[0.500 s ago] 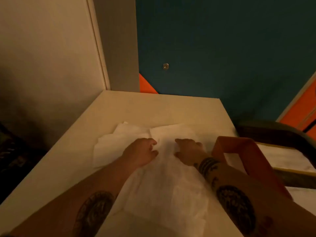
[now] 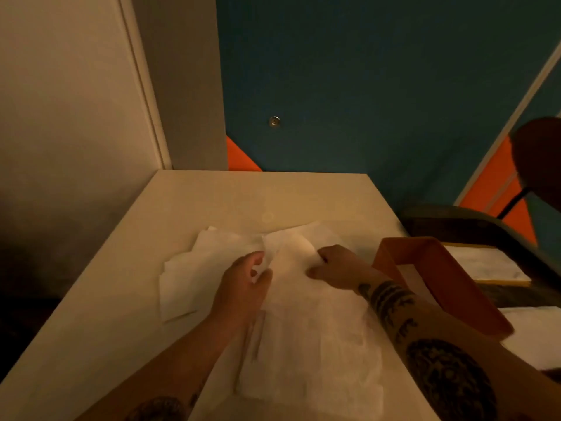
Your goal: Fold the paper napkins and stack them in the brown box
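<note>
A white paper napkin [image 2: 315, 338] lies spread on the pale table [image 2: 127, 299] in front of me. My left hand [image 2: 246, 284] pinches its far left edge between thumb and fingers. My right hand [image 2: 337, 267] grips the far right edge, which is lifted off the table. More white napkins [image 2: 188, 268] lie in a loose pile to the left, partly under the spread one. The brown box [image 2: 437, 268] stands at the table's right edge, just right of my right wrist; its inside is hidden.
A cream wall runs along the left of the table. Beyond the right edge is a dark seat [image 2: 473, 229] with white and yellow cushions. The floor ahead is teal with orange patches, and a dark round object [image 2: 540, 156] sits at far right.
Both hands went from lying flat on the napkin's far part to pinching its far edge and raising it slightly. The view has shifted a little.
</note>
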`<state>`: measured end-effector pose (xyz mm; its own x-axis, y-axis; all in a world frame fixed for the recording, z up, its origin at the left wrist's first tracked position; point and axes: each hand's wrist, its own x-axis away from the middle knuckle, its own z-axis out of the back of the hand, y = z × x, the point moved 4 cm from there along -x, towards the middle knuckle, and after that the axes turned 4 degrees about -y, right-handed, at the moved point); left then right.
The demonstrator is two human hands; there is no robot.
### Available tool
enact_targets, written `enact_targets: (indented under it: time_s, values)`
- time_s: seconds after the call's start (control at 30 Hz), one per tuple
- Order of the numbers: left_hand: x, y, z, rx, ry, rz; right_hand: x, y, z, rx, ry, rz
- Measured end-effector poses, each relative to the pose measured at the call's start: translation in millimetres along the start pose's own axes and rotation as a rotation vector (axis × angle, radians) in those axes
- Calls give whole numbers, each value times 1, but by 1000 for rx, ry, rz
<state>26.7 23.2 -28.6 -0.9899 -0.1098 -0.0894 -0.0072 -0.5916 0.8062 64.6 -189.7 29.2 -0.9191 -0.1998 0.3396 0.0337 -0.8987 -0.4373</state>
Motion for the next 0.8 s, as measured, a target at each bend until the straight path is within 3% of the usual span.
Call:
enact_targets:
  time_s: [0.13, 0.23, 0.33, 0.63, 0.73, 0.8]
  values:
    - [-7, 12, 16, 587, 101, 187, 21, -15, 17, -451, 102, -19]
    - [-7, 26, 11, 909, -52, 242, 28, -20, 14, -760, 134, -52]
    - [-9, 35, 4, 836, -88, 250, 29, -32, 2, -884, 132, -46]
    - [-12, 44, 7, 626, 36, 189, 17, -55, -15, -581, 172, 107]
    - [-20, 42, 16, 643, 46, 204, 17, -45, -8, -626, 112, 94]
    - [-26, 41, 25, 599, 53, 205, 16, -28, -2, -587, 201, 32]
